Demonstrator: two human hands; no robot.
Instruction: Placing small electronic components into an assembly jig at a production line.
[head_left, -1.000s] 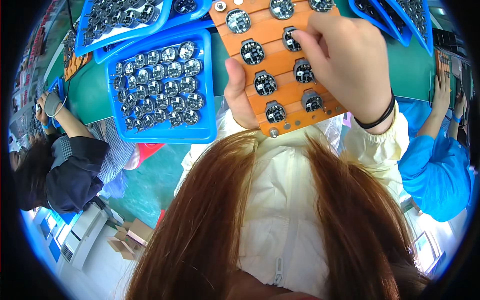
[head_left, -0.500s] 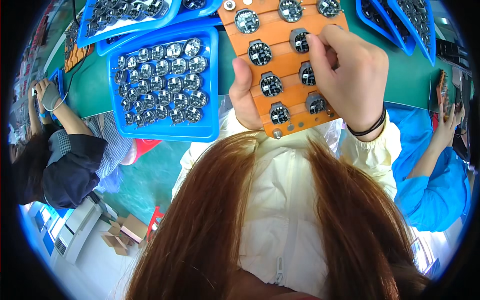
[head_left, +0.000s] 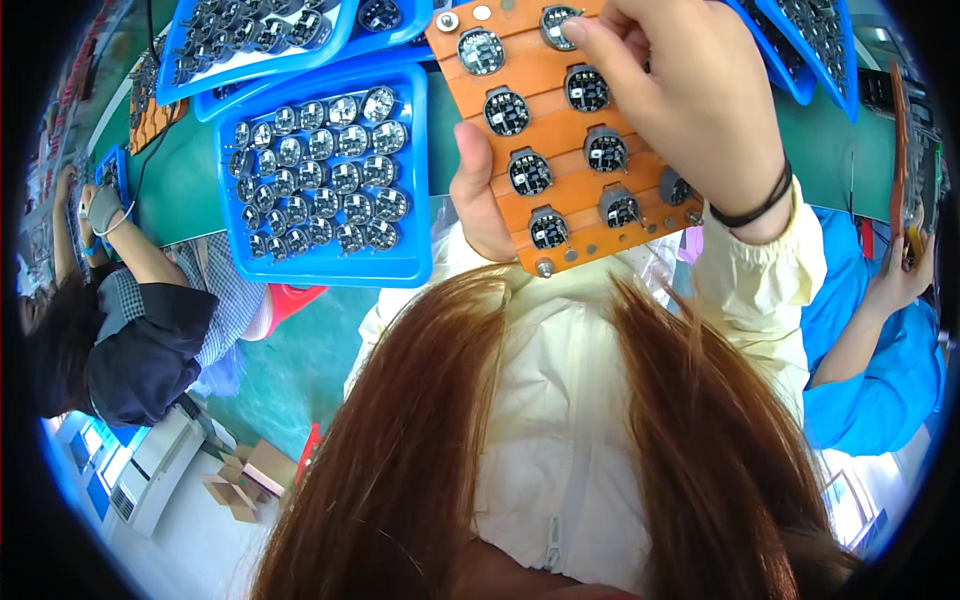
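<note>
A narrow strip of green surface [head_left: 443,115] lies open between the packed blue tray [head_left: 418,230] and the orange board [head_left: 523,135]; the left hand [head_left: 480,195] juts into it. The right hand [head_left: 690,110] blocks the board's upper right. Beyond, bare surface continues rightward, trays [head_left: 800,92] hemming it above.

The board [head_left: 556,130] lay between the left hand [head_left: 482,198], at its left edge, and the right hand [head_left: 692,105], over its right, modules [head_left: 529,172] upon it. Left of the grip sat a module-filled tray [head_left: 340,270], farther trays [head_left: 245,78] beyond, other trays [head_left: 846,100] rightward.
</note>
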